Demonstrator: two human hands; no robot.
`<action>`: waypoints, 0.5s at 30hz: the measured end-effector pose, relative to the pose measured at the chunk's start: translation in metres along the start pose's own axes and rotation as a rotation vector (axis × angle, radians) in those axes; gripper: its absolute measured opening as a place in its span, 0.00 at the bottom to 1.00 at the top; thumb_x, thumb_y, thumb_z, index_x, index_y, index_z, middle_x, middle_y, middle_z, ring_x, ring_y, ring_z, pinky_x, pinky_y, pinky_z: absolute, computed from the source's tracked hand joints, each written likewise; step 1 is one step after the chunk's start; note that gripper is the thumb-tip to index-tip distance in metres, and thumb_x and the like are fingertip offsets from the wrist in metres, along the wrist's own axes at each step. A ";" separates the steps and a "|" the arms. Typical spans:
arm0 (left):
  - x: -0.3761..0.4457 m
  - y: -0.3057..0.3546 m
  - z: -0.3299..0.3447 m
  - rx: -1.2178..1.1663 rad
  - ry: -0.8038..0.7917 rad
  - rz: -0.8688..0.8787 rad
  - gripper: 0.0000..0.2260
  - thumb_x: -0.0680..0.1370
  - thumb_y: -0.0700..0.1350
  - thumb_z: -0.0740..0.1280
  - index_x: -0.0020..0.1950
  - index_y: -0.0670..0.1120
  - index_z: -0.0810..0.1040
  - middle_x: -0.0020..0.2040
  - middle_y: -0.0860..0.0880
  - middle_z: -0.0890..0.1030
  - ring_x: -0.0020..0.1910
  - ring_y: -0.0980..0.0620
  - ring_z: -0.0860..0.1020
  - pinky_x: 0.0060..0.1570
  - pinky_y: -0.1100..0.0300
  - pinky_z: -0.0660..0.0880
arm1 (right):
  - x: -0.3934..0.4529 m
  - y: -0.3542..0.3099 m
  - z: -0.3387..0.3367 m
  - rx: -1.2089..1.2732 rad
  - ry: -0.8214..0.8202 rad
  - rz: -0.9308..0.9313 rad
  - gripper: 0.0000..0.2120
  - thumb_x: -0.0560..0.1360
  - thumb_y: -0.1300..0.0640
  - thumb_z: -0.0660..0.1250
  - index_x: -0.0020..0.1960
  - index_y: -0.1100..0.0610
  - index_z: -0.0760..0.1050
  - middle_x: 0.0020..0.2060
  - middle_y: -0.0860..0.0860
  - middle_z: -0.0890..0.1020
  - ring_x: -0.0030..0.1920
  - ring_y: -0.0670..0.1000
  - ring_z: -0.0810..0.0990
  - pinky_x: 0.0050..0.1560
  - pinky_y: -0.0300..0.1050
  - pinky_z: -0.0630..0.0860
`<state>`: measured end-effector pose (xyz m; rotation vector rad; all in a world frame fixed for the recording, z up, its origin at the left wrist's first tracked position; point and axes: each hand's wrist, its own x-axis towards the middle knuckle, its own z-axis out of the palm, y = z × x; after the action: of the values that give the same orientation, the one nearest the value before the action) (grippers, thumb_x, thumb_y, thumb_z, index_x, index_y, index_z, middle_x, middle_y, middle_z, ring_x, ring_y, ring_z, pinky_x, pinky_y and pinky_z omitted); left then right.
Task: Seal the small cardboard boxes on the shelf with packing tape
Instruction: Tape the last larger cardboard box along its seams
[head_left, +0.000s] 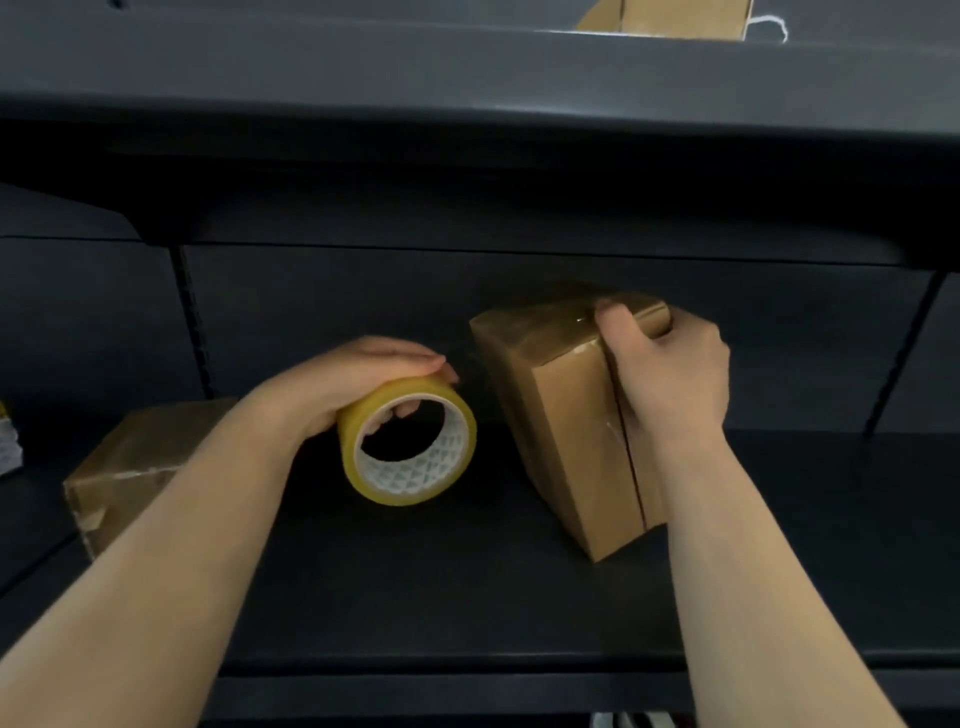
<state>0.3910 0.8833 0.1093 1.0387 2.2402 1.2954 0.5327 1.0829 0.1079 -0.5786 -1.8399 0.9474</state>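
Box (566, 415) under right hand (670, 374); tape roll (410, 441) in left (343, 379)

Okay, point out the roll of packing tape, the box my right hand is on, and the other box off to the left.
roll of packing tape (358, 457): head view, on its yellow outer band.
box under the right hand (566, 415): head view, on its front face.
box on the left (124, 467): head view, on its top.

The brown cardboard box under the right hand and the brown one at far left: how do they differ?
The brown cardboard box under the right hand stands upright; the far-left brown cardboard box lies low. The right hand grips the first; nothing grips the second. Both sit on the dark shelf.
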 end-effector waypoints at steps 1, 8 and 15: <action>0.000 0.002 -0.004 -0.002 -0.028 -0.013 0.13 0.68 0.59 0.67 0.45 0.55 0.85 0.28 0.52 0.77 0.26 0.57 0.73 0.20 0.67 0.67 | -0.002 0.000 0.001 0.034 0.003 0.016 0.17 0.63 0.36 0.62 0.32 0.50 0.73 0.31 0.49 0.79 0.36 0.52 0.78 0.38 0.45 0.73; 0.012 0.023 0.010 0.155 -0.009 -0.082 0.13 0.75 0.52 0.67 0.47 0.43 0.83 0.23 0.51 0.76 0.21 0.58 0.72 0.18 0.69 0.66 | -0.010 0.006 0.009 0.223 -0.080 0.200 0.18 0.69 0.35 0.63 0.37 0.50 0.74 0.36 0.47 0.78 0.39 0.46 0.76 0.33 0.41 0.65; 0.011 0.033 0.016 0.256 0.012 -0.059 0.10 0.76 0.51 0.66 0.42 0.46 0.81 0.24 0.56 0.78 0.23 0.61 0.75 0.31 0.62 0.70 | -0.011 -0.004 0.000 -0.073 -0.061 -0.061 0.37 0.69 0.31 0.59 0.70 0.53 0.62 0.64 0.52 0.73 0.62 0.54 0.72 0.50 0.46 0.70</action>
<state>0.4077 0.9117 0.1299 1.0416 2.4736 1.0125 0.5376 1.0724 0.1050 -0.5403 -1.9429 0.8686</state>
